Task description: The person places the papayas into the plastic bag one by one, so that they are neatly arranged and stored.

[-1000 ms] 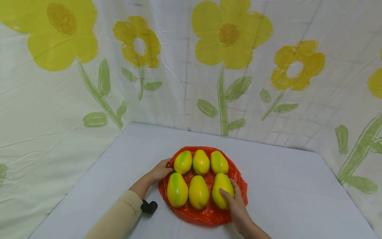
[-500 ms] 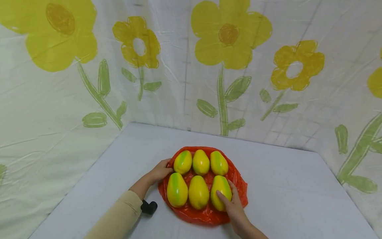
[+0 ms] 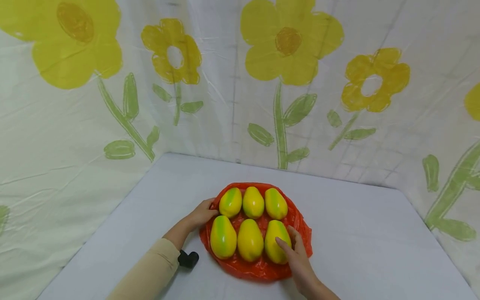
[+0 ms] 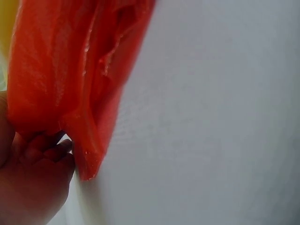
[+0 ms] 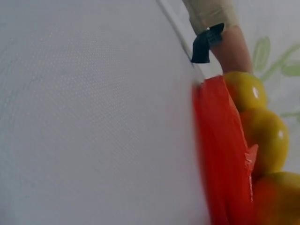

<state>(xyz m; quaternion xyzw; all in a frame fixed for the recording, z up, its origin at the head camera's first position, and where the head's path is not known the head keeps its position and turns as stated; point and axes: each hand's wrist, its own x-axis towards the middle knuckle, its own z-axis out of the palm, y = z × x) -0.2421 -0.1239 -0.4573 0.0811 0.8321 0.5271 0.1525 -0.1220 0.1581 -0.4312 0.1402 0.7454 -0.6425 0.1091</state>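
Observation:
Several yellow papayas with green streaks lie in two rows of three on a spread red plastic bag [image 3: 262, 273]. My left hand [image 3: 202, 214] grips the bag's left edge, beside the back-left papaya [image 3: 230, 203]. In the left wrist view, the thumb and curled fingers hold the folded red plastic [image 4: 47, 79]. My right hand [image 3: 300, 258] is round the right side of the front-right papaya [image 3: 276, 246], thumb on top and fingers along its far side. The right wrist view shows the bag's side [image 5: 222, 150] and yellow papayas [image 5: 265, 138], but not the right hand's fingers.
The bag lies on a white-covered table [image 3: 356, 237]. A black device [image 3: 188, 260] sits at the left wrist, below a beige sleeve [image 3: 150, 271]. Behind the table hangs a white curtain [image 3: 217, 104] printed with yellow flowers.
The front-right papaya has shifted slightly left and toward me with my right hand. Since then the right hand has slid a little rightward over it. My left hand keeps its place on the bag.

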